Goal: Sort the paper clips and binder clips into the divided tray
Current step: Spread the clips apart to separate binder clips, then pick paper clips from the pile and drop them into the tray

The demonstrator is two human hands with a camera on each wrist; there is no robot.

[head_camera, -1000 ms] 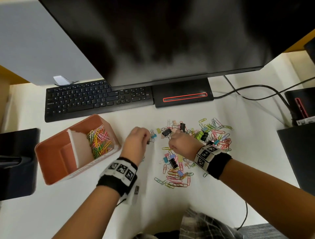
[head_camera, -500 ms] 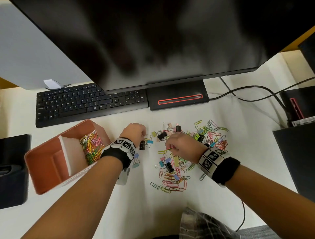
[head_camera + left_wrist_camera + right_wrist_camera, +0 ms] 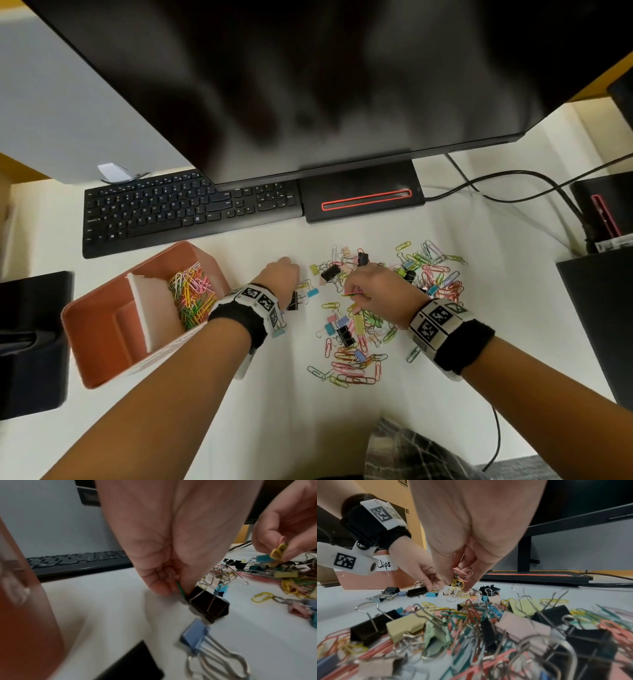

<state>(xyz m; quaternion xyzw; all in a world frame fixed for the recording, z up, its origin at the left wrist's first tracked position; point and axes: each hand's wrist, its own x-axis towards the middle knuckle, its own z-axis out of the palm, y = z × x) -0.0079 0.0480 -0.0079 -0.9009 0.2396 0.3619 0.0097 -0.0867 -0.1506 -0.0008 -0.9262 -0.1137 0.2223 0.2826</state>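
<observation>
Head view, left hand (image 3: 279, 277) curled at loose binder clips, tray (image 3: 102, 329) to its left, right hand (image 3: 373, 291) over clip pile (image 3: 363, 318) on counter (image 3: 274, 411), left wrist view, fingers (image 3: 159, 586) pinching green paper clip (image 3: 180, 589) against black binder clip (image 3: 208, 603), right wrist view, fingers (image 3: 471, 580) clamped on bunch of paper clips (image 3: 461, 574).

Both hands (image 3: 279, 274) (image 3: 371, 286) hang low, fingers pinched.

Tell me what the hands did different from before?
The right hand picked a yellow paper clip from the pile and pinches it. The left hand, pinching a green paper clip, stayed beside the black binder clip. The tray stayed put.
</observation>
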